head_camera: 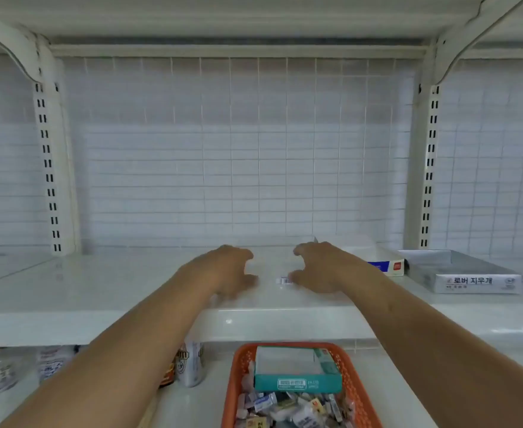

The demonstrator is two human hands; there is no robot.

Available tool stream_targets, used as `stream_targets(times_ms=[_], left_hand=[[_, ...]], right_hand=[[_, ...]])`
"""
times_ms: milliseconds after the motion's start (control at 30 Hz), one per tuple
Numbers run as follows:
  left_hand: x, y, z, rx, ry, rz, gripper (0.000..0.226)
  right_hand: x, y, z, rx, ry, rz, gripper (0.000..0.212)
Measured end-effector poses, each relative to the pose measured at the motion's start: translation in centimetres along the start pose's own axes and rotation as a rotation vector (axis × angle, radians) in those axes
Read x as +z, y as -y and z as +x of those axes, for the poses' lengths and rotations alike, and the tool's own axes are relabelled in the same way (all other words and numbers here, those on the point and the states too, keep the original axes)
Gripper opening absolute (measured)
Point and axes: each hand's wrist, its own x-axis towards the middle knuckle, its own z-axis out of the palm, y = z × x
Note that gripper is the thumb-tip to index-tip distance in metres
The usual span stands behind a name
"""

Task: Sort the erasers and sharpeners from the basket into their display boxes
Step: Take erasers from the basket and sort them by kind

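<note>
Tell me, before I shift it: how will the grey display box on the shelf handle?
The grey display box looks empty and thin-walled, so probably light. Low and wide, tipping seems unlikely. The glossy shelf likely lets it slide.

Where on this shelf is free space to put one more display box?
Free: the shelf from the left upright to the left hand. Crowded: right of the right hand, where the white box and grey box stand.

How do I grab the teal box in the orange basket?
Probably from above: pinch its near wall, thumb outside, fingers inside. The teal box looks open on top, lies flat on the small items, and the walls of the orange basket crowd its sides.
</note>
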Motion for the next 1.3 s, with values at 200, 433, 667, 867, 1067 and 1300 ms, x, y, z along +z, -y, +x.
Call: stream_targets(times_ms=[200,433,667,867,1067,1300], left_hand=[[0.2,0.5,2.7,0.072,0.055,0.029,0.024],[0.3,1.0,1.8,0.100,-0.091,-0.056,0.011],[0.7,0.8,-7.4,0.003,-0.472,-0.230,0.007],[4.5,-1.3,-17.7,-0.289,-0.546,-0.279,0.007],[10.3,-2.8,-28.9,-0.615,-0.459,-0.173,0.009],[17.0,-5.1,-45.6,-1.014,-0.416,-0.145,0.012]], right_hand=[[1.9,0.2,3.4,-0.019,0.039,-0.134,0.030],[1.6,0.3,3.9,-0.117,-0.101,-0.079,0.033],[1.9,2.0,-0.3,-0.451,-0.324,0.031,0.020],[4.5,3.7,-5.9,-0.788,-0.344,0.253,0.020],[11.6,7.4,-10.8,-1.024,-0.049,0.253,0.022],[19.0,15.6,-21.3,-1.350,0.331,0.187,0.019]])
